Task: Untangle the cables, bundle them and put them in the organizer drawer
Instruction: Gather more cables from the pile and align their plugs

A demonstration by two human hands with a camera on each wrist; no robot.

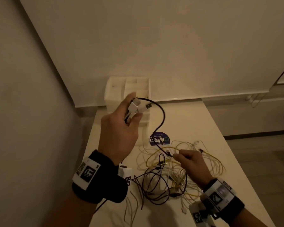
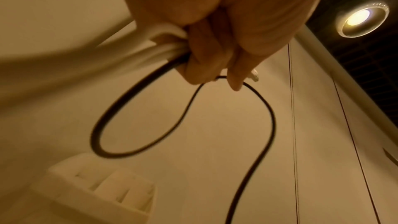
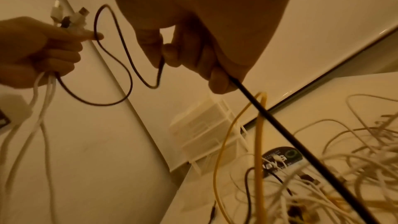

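My left hand (image 1: 129,110) is raised in front of the white organizer (image 1: 128,89) and grips several cable ends: white USB plugs (image 1: 138,105) and one end of a black cable (image 1: 161,118). That black cable (image 2: 267,111) loops down to my right hand (image 1: 180,155), which pinches it between thumb and fingers (image 3: 163,55) just above the tangle. The tangle of white, yellow and dark cables (image 1: 170,174) lies on the table. White cable lengths (image 3: 43,94) hang below the left hand (image 3: 38,48).
The table (image 1: 220,145) is pale, with walls close on the left and behind. A round dark sticker (image 1: 159,140) lies between organizer and tangle. The organizer (image 3: 204,125) has open top compartments and drawers in front. A ceiling lamp (image 2: 361,19) shows overhead.
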